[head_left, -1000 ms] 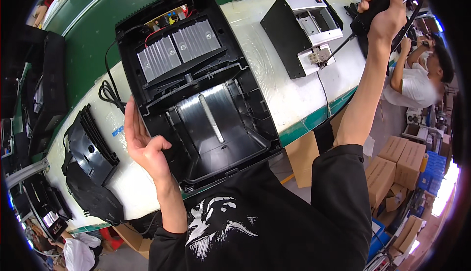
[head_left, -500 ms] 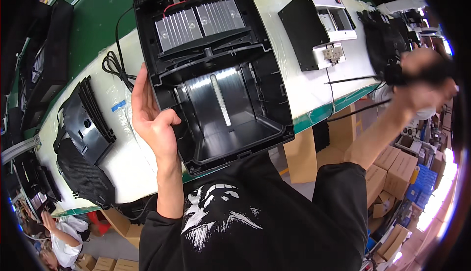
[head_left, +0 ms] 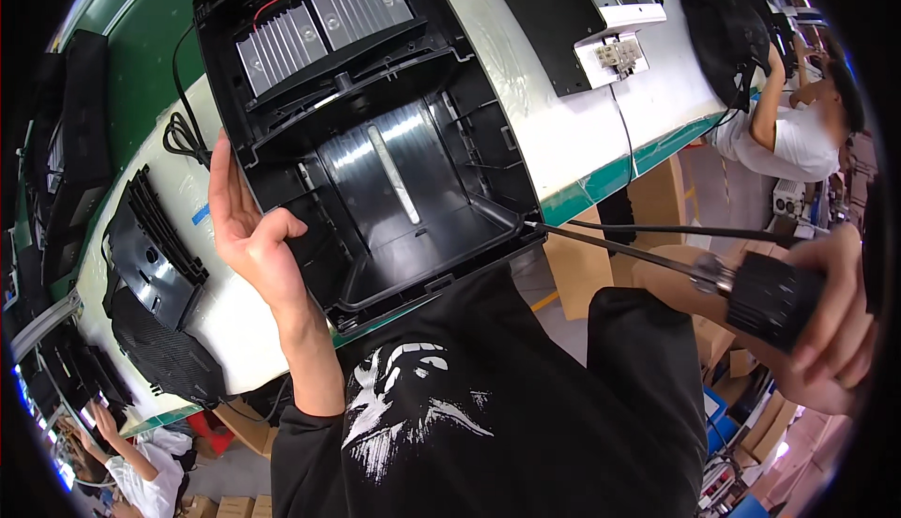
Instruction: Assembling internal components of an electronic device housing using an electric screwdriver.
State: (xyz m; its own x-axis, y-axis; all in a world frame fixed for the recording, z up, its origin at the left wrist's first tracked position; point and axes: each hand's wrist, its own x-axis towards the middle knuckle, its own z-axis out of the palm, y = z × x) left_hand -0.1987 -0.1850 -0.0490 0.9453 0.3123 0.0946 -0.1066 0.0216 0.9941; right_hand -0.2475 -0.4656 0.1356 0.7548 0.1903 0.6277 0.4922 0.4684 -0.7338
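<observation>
A large black plastic housing (head_left: pixel 330 265) lies on the bench before me, its hollow inside facing up. Two silver finned heatsinks (head_left: pixel 324 28) sit in its far part. My left hand (head_left: pixel 258 236) grips the housing's left wall, thumb hooked over the rim and fingers along the outside. In my right hand (head_left: pixel 840 316), at the far right, is a black electric screwdriver (head_left: pixel 774 300) with a long thin bit. The bit points left, and its tip meets the near right corner of the housing. Whether a screw sits there is too small to tell.
Left of the housing lie a curved black panel (head_left: pixel 155 246) and a black mesh cover (head_left: pixel 167 349). A coiled black cable (head_left: pixel 183 135) rests beyond my left hand. To the right stands a black-and-white metal box (head_left: pixel 615 16). Other people (head_left: pixel 784 133) work at both sides.
My right hand has brought the screwdriver from the far right toward me, its tip now at the housing's corner. Housing and left hand appear further left in the picture.
</observation>
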